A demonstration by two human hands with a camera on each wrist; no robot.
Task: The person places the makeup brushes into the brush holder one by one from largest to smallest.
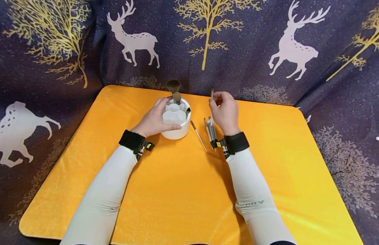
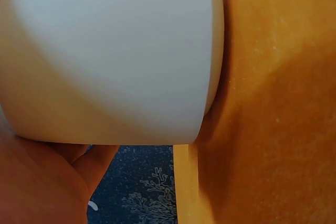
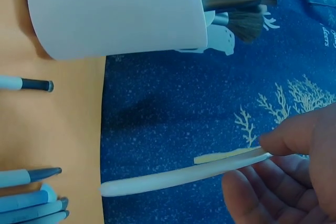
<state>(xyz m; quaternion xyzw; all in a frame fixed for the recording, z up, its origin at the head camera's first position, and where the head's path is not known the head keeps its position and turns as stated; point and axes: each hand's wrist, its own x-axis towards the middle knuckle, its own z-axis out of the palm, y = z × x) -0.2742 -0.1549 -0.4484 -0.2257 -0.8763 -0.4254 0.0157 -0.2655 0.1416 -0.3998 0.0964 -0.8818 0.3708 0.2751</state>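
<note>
A white round brush holder [image 1: 176,132] with petal-shaped compartments stands on the table. My left hand [image 1: 154,119] grips it from the left, thumb along the front wall and fingers round the back. Inside it are a large fluffy makeup brush [image 1: 173,85], a rounder brush [image 1: 177,97] and a small dark-tipped brush [image 1: 188,111]. To the right of the holder, my right hand [image 1: 227,112] pinches a slim makeup brush [image 3: 178,178] near its bristle end. Its bristles point up and its pale handle hangs down. The holder's smooth wall [image 2: 115,56] fills most of the left wrist view.
One slim brush [image 1: 198,136] lies alone on the orange tablecloth [image 1: 171,190], right of the holder. A bunch of several brushes [image 1: 210,127] lies beside it, below the right hand. A dark curtain [image 1: 183,44] with deer and trees hangs behind the table's far edge.
</note>
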